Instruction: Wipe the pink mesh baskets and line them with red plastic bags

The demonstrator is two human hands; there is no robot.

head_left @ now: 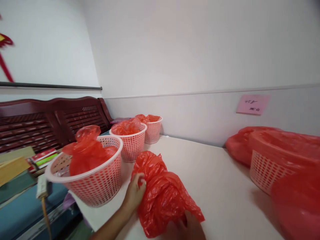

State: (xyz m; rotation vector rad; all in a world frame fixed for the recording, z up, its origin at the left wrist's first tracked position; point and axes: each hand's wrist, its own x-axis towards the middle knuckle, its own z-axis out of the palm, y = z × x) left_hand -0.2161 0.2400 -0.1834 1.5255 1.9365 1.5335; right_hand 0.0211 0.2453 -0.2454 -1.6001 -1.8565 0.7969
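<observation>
Bag (166, 196) of thin red plastic lies crumpled on the white bench (212, 170), outside every basket, between the near left basket (100, 186) and the right basket (267, 170). The left hand (136, 191) is at its left edge, fingers curled against the plastic; whether they pinch it, I cannot tell. The right hand (188, 228) is at its lower part, blurred and partly out of view, so its grip cannot be told either.

As for how far things have got, three pink baskets on the left have red plastic in them: the near one, with a gathered red bundle (87, 156) standing above its rim, the middle basket (132, 146) and the far basket (153, 131). The right basket has red plastic spread over its rim, and more red plastic (240, 145) is bunched beside it, towards the wall. The bag at the hands looks loose and unarranged, so the work on it seems unfinished. What the baskets hold beneath the plastic cannot be made out. A pink note (253, 104) with handwriting is on the wall above the right basket.
</observation>
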